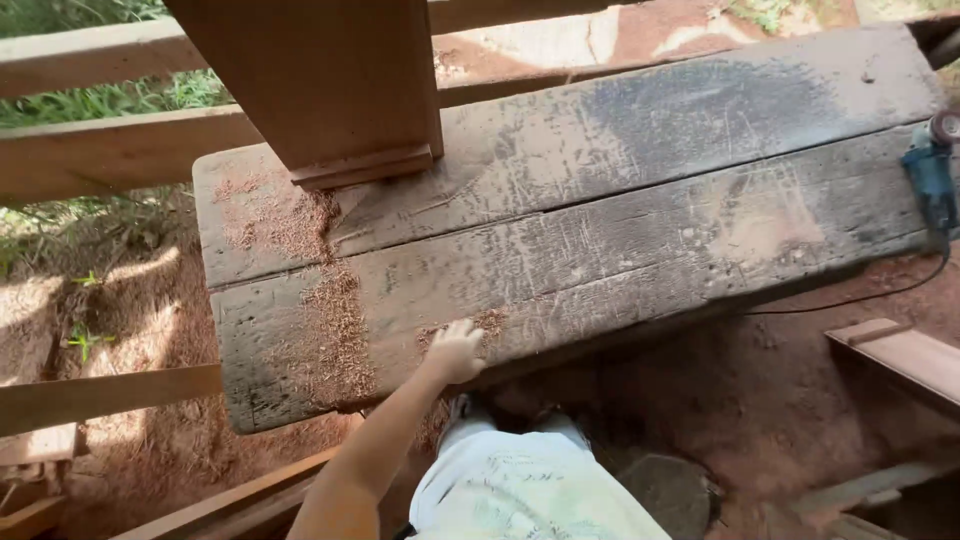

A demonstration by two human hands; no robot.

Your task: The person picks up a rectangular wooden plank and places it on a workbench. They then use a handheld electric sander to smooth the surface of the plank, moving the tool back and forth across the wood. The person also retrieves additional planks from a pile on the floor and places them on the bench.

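Head view: left hand (457, 350) sweeps sawdust (335, 340) off bench (640, 200)

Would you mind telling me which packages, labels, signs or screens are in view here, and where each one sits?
None: no package, label, sign or screen shows.
What is there instead:
Workbench: worn grey-brown planks, scratched, strewn with reddish sawdust.
Left hand: resting on the bench's near edge, in sawdust.
Power tool: blue, at the bench's right end, black cord trailing off; any marking is too small to tell.
Wooden post: brown, standing on the bench's far left.
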